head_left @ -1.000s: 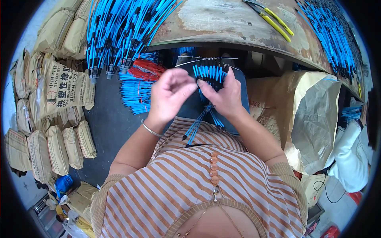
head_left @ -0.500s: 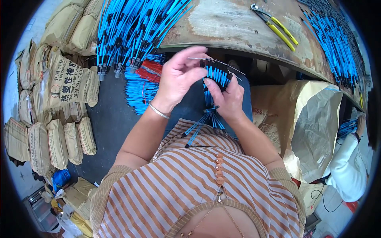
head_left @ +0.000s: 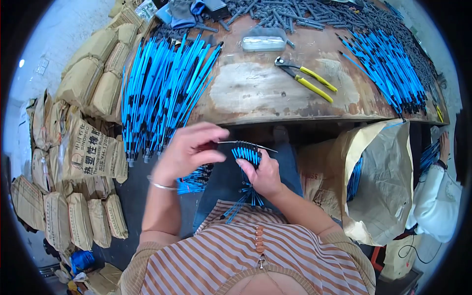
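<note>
My right hand [head_left: 264,173] grips a fan of thin blue rods [head_left: 247,155] with black ends in front of my lap. A thin metal wire [head_left: 266,148] runs across the black tops of these rods and sticks out on both sides. More blue strands with black tips hang below the fist, over my striped shirt. My left hand [head_left: 189,151] is apart from the bundle, near the wire's left end, with thumb and fingers spread and nothing seen between them. Behind my left wrist lies another blue bundle [head_left: 192,183], partly hidden.
Yellow-handled pliers [head_left: 314,84] and a clear box [head_left: 264,43] lie on the worn table [head_left: 241,105]. Blue rod piles [head_left: 164,88] flank them, with grey pieces [head_left: 295,14] behind. Brown sacks [head_left: 81,142] stand left, an open paper bag [head_left: 381,182] right, beside a person's white sleeve [head_left: 437,204].
My left hand has drawn away leftward from the rods and opened wider. The right hand keeps its hold. The view has tilted up, so more of the table shows.
</note>
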`<state>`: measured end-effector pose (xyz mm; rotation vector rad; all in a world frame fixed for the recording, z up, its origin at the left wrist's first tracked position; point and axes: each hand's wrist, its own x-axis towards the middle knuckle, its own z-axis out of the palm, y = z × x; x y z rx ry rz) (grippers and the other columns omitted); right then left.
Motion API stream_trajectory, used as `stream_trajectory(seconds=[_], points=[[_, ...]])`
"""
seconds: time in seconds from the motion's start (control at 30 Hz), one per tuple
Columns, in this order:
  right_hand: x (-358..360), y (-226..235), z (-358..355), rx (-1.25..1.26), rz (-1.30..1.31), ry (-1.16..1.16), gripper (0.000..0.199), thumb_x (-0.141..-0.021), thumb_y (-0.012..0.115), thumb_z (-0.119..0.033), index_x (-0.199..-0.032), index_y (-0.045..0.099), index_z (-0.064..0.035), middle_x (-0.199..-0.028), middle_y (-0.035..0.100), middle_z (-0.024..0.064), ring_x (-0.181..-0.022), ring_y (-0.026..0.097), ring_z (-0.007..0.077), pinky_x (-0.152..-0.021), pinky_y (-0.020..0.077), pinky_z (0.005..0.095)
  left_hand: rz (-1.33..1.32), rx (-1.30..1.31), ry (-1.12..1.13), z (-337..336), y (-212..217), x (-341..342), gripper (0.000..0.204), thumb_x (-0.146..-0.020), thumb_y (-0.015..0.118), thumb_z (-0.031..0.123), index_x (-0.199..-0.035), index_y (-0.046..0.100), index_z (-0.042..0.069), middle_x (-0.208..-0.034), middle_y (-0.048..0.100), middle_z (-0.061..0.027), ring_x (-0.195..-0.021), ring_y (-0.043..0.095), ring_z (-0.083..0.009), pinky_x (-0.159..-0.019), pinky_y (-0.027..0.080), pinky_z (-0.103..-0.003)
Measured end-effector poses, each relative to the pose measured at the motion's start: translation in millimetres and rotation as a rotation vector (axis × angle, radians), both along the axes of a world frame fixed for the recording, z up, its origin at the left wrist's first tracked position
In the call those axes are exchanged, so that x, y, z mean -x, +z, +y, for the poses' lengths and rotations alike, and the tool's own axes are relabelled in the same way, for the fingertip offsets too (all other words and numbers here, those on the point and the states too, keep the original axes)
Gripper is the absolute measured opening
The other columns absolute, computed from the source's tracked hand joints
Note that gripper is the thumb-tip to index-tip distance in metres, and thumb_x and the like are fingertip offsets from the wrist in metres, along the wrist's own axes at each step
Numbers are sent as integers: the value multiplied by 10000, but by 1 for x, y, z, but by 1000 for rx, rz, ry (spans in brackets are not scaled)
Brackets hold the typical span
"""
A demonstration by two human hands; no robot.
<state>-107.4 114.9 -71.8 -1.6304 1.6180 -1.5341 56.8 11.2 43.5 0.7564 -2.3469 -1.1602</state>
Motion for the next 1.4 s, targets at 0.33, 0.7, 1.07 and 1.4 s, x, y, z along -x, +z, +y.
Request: stream_trajectory(seconds=[0.33, 0.7, 1.07, 1.4], points=[[22, -4, -15, 33, -89, 59, 330, -744, 730, -141, -956, 546, 31, -774, 631, 170, -647, 645, 310, -576, 528, 344, -221, 856, 43, -213, 90, 168, 278, -721, 659, 149, -985, 613, 78, -879, 647, -140, -795, 617, -282, -703, 488, -360], [30, -7, -21, 39, -142, 81, 329, -701, 763, -98, -907, 543, 35, -815, 640, 172, -638, 652, 277, -553, 517, 323, -534, 976, 34, -351, -32, 237, 339, -751, 599, 38, -1079, 537, 97, -1068, 578, -150, -954, 560, -342, -812, 476, -401], [19, -5, -9, -86, -130, 42, 294, -761, 719, -156, -924, 549, 19, -783, 646, 161, -681, 651, 306, -600, 511, 350, 450, -231, 217, -112, 97, 119, 99, -849, 510, 106, -832, 568, 27, -726, 583, -60, -538, 535, -124, -486, 441, -231], [2, 9, 2, -28, -177, 116, 236, -803, 670, -162, -942, 554, -9, -742, 647, 104, -638, 633, 217, -610, 494, 309, 737, -828, 156, 1, -41, 6, 276, -898, 532, 122, -1152, 523, 13, -1005, 593, -100, -796, 588, -165, -754, 507, -317]])
